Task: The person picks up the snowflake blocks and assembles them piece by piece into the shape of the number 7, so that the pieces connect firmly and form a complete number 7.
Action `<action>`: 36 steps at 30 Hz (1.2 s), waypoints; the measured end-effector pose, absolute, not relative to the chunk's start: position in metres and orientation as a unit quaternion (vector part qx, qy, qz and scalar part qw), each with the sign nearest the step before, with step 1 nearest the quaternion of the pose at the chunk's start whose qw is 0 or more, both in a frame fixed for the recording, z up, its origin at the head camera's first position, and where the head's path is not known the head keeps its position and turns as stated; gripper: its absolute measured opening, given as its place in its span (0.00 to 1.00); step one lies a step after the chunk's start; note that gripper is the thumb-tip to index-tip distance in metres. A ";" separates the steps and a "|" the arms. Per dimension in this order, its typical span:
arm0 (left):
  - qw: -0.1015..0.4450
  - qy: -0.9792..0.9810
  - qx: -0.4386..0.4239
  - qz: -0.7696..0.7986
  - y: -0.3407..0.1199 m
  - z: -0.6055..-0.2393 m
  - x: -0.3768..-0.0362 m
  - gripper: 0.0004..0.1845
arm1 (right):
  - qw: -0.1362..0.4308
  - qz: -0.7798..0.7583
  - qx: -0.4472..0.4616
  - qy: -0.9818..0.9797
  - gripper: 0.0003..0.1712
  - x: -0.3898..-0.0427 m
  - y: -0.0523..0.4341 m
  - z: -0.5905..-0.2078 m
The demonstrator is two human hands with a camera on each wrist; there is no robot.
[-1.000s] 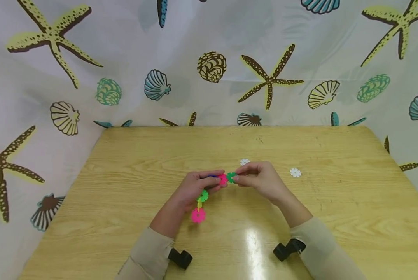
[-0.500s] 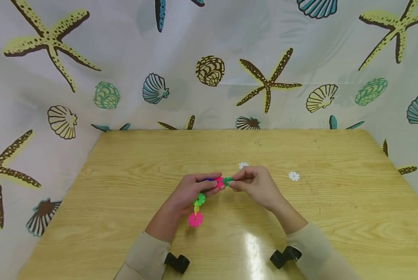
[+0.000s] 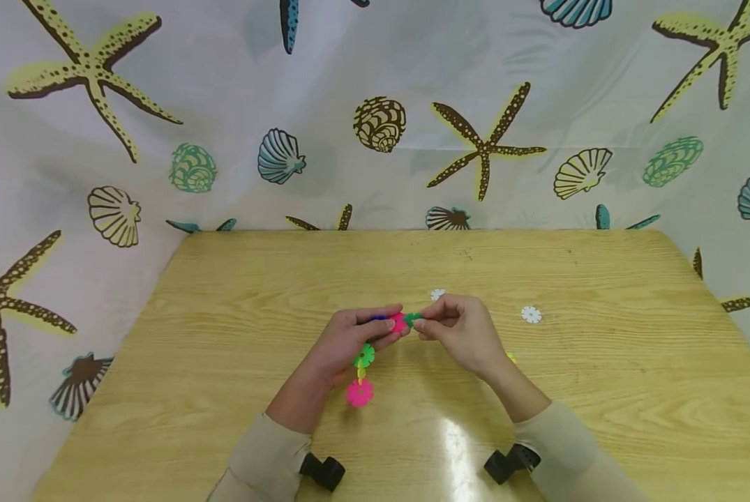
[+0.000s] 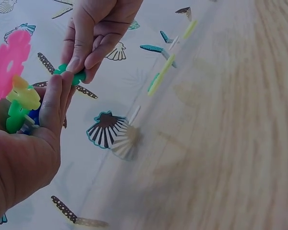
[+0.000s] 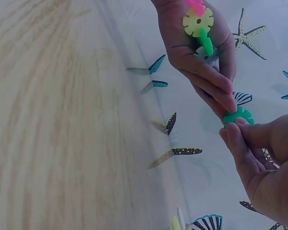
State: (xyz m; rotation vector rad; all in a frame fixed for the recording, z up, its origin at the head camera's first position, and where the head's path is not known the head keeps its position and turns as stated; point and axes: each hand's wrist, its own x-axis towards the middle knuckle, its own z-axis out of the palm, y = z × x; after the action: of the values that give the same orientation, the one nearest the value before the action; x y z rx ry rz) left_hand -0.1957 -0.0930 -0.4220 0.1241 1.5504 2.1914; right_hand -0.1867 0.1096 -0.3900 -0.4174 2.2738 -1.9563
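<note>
My left hand (image 3: 348, 339) holds a chain of notched plastic flower discs, thumb over the bright pink disc (image 3: 398, 323) and fingers behind it. A blue disc (image 3: 378, 318) is mostly covered by this hand. From its near side hang a light green disc (image 3: 365, 355), a yellow disc (image 3: 361, 372) seen nearly edge-on, and a pink disc (image 3: 360, 393). A whitish disc (image 5: 207, 55) shows inside the palm in the right wrist view. My right hand (image 3: 467, 336) pinches a dark green disc (image 5: 239, 115) between thumb and fingertips, right at the pink disc's edge.
On the wooden table (image 3: 255, 279) lie two white discs, one (image 3: 437, 294) just beyond the right hand and another (image 3: 531, 314) farther right. A yellow piece (image 3: 511, 357) peeks out behind the right forearm. A shell-and-starfish-patterned cloth (image 3: 324, 70) stands behind the table.
The dark green disc has turned from nearly face-on to more edge-on in my right fingertips, against the pink disc. The yellow piece beside the right forearm has come into sight.
</note>
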 end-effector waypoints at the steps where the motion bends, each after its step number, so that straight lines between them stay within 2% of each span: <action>1: 0.222 0.565 0.046 0.793 -0.092 -0.422 -0.196 0.20 | 0.053 -0.647 -0.134 0.749 0.05 -0.186 0.109 -0.389; 13: 0.216 0.565 0.056 0.794 -0.088 -0.426 -0.198 0.21 | 0.059 -0.665 -0.139 0.731 0.06 -0.200 0.117 -0.415; 23: 0.283 0.547 0.137 0.776 -0.098 -0.418 -0.198 0.20 | 0.079 -0.658 -0.146 0.734 0.08 -0.210 0.131 -0.410; 32: 0.316 0.479 0.130 0.808 -0.101 -0.415 -0.199 0.21 | 0.133 -0.677 -0.161 0.705 0.09 -0.211 0.134 -0.407; 36: 0.320 0.467 0.107 0.817 -0.099 -0.417 -0.198 0.20 | 0.138 -0.657 -0.153 0.725 0.09 -0.209 0.135 -0.406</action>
State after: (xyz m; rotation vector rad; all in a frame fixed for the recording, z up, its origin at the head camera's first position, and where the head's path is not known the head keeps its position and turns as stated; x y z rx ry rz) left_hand -0.1981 -0.0992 -0.4168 0.2805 1.2270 2.1482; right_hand -0.2092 0.1348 -0.4063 -0.4433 2.0969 -1.9008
